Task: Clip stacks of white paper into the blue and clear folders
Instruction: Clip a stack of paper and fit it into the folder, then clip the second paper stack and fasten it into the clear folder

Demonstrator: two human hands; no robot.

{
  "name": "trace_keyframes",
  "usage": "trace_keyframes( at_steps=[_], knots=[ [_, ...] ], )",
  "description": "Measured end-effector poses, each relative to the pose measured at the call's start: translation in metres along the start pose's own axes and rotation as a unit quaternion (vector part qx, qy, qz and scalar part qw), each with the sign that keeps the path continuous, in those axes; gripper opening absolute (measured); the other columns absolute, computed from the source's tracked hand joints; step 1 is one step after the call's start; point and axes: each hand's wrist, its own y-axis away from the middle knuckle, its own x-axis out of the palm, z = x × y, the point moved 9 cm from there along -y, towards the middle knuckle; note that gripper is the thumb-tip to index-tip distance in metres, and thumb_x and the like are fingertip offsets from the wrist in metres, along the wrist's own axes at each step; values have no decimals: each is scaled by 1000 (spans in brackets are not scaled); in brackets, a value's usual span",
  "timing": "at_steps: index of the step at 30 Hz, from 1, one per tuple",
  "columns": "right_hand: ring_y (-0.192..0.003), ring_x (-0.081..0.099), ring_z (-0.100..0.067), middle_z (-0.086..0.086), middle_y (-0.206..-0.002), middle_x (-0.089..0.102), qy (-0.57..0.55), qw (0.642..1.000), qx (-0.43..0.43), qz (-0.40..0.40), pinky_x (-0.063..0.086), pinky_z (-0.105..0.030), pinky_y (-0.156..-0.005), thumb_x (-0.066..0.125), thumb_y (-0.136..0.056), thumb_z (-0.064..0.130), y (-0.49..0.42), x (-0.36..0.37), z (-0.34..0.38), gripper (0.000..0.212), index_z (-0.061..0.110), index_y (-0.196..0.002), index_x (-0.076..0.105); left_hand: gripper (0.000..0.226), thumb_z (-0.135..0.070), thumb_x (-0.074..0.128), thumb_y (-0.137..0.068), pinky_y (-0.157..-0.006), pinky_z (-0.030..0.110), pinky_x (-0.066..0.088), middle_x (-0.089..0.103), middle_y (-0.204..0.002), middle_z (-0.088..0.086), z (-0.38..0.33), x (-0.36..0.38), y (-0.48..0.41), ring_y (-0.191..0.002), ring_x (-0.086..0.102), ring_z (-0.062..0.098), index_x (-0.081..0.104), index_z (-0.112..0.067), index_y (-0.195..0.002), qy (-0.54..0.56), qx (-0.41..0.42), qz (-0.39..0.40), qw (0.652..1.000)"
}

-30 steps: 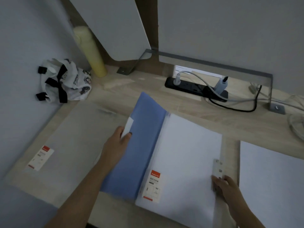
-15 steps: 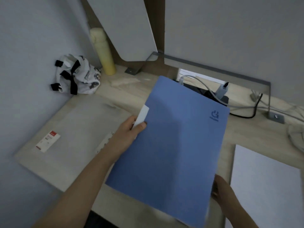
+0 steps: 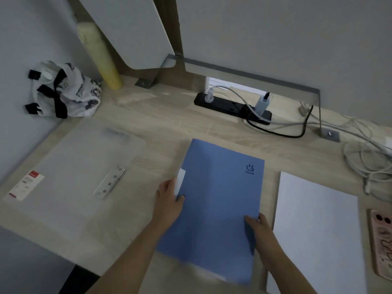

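On the desk [image 3: 169, 128], "FOLDER"-marked blue folder [image 3: 216, 209] in grip of left hand [image 3: 168, 202], right hand [image 3: 261, 230].

Contents of blue folder [image 3: 216, 209] hidden under closed cover; near edge blurred. Right of blue folder, paper stack [image 3: 314, 230] cut off at bottom. Further right, phone [image 3: 381, 247] cut off. Far left, label [image 3: 26, 187] print illegible.

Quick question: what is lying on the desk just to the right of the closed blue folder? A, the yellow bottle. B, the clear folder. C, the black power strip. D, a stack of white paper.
D: the stack of white paper lies just right of the blue folder, while the clear folder is on its left.
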Motion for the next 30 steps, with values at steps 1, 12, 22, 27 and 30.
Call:
trace_keyframes(
  at_steps=[1,12,22,27,30],
  knots=[
    [-106,57,-27,-9,-122,58,8,1000,-21,-1,48,-39,-88,49,-93,14,1,4,2,35,13,-128,44,58,-14,51,-90,-105,34,25,29,-145,9,2,-2,-1,-129,28,29,26,-14,-143,-6,4,-7,1000],
    [-124,36,-40,-21,-138,30,194,977,-29,-80,34,-48,-103,60,-85,12,-2,68,-2,71,10,-144,22,42,-14,47,-92,-101,37,37,46,-135,9,47,-64,-20,-124,43,27,41,-11,-134,0,-1,-48,999],
    [-110,45,-9,3,-124,45,174,970,-122,119,36,-11,-80,48,-92,6,42,249,71,37,21,-126,47,44,-10,59,-84,-108,44,29,41,-138,21,110,-215,-53,-131,32,37,52,-4,-127,-88,41,-186,978],
    [-82,48,-8,6,-88,49,13,973,97,210,39,-21,-82,52,-86,10,40,354,9,17,25,-95,51,68,-27,57,-89,-114,46,15,17,-153,20,181,-278,-74,-142,12,35,24,-7,-145,-158,-84,-172,969],
    [-59,33,-11,0,-60,35,-19,975,142,169,31,-21,-65,47,-85,-1,32,372,-3,27,17,-66,41,70,-31,55,-89,-111,45,23,22,-150,19,203,-294,-83,-138,20,36,23,-4,-145,-147,-110,-139,973]
  ],
)
